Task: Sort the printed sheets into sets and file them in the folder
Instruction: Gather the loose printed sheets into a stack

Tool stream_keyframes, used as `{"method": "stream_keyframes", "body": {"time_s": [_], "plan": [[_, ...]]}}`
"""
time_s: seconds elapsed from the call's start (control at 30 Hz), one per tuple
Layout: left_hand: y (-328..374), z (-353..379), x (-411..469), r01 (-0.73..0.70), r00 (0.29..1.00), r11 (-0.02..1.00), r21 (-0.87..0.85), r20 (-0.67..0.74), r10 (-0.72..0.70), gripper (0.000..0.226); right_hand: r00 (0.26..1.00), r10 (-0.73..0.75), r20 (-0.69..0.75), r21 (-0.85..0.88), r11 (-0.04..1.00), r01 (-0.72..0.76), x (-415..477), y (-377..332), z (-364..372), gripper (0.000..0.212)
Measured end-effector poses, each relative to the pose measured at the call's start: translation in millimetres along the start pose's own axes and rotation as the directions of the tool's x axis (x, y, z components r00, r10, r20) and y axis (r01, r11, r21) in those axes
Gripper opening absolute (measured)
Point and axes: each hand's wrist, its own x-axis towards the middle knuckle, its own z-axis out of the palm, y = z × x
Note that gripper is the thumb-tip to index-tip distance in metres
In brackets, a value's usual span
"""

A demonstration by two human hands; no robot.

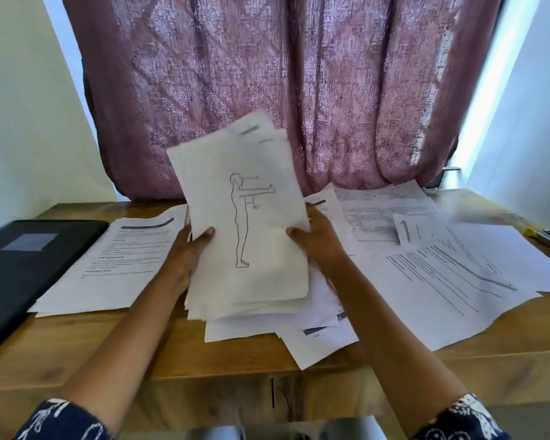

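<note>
A stack of printed sheets (pixel 258 281) is held tilted up over the middle of the table (pixel 204 354). It is clasped at both side edges. The left grip (pixel 188 252) is closed on the left edge with the thumb laid across the top page, and the right grip (pixel 318 239) is closed on the right edge. A line drawing of a standing figure with arms stretched forward is printed on the top page; the small mark beside it cannot be read. Loose sheets (pixel 442 274) are spread over the table's right half. A set with a dark header bar (pixel 118 258) lies left of the stack, beside a black folder (pixel 29 271) bearing a grey label patch. All body text is too blurred to be read. The table is of brown wood, and behind it a patterned mauve curtain (pixel 267 74) is hung between pale walls.
</note>
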Motion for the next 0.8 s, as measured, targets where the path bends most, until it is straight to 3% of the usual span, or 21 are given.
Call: {"method": "stream_keyframes", "body": {"time_s": [0.07, 0.13, 0.23, 0.3, 0.4, 0.47, 0.53, 0.6, 0.7, 0.73, 0.8], "plan": [[18, -9, -5, 0.013, 0.988, 1.0, 0.02, 0.154, -0.016, 0.056, 1.0, -0.004, -0.026, 0.1, 0.995, 0.007, 12, -11, -2, 0.035], [42, -21, -6, -0.024, 0.98, 0.994, 0.103, 0.198, 0.003, 0.065, 0.998, -0.016, -0.055, 0.064, 0.998, 0.019, 28, -22, 8, 0.036], [75, -58, 5, -0.083, 0.994, 0.977, 0.198, 0.092, 0.066, 0.077, 0.999, 0.029, 0.025, 0.107, 0.994, -0.031, 52, -31, 50, 0.049], [89, -87, 11, -0.088, 0.996, 0.925, 0.37, 0.026, 0.084, 0.067, 0.988, 0.109, 0.107, 0.117, 0.986, -0.121, 64, -35, 92, 0.052], [83, -135, 24, -0.068, 0.984, 0.82, 0.569, -0.098, 0.149, 0.048, 0.954, 0.21, 0.214, 0.158, 0.956, -0.246, 74, -27, 159, 0.044], [65, -168, 38, -0.004, 0.979, 0.771, 0.637, -0.156, 0.134, 0.053, 0.92, 0.305, 0.248, 0.014, 0.948, -0.318, 75, -15, 198, 0.029], [48, -191, 47, 0.144, 0.965, 0.653, 0.743, -0.253, 0.074, 0.055, 0.896, 0.358, 0.262, -0.148, 0.933, -0.33, 75, 5, 227, 0.037], [32, -206, 56, 0.217, 0.957, 0.464, 0.859, -0.281, 0.072, 0.063, 0.902, 0.364, 0.231, -0.272, 0.915, -0.3, 74, 15, 241, 0.043], [27, -200, 59, 0.226, 0.938, 0.15, 0.963, -0.256, 0.234, 0.072, 0.958, 0.238, 0.158, -0.439, 0.886, -0.148, 75, 13, 227, 0.057], [29, -190, 59, 0.206, 0.922, 0.103, 0.973, -0.228, 0.313, 0.07, 0.97, 0.184, 0.16, -0.512, 0.855, -0.078, 76, 11, 214, 0.061], [29, -157, 58, 0.075, 0.908, 0.122, 0.99, -0.118, 0.402, 0.064, 0.972, 0.129, 0.198, -0.625, 0.78, 0.024, 73, 7, 176, 0.062]]}}
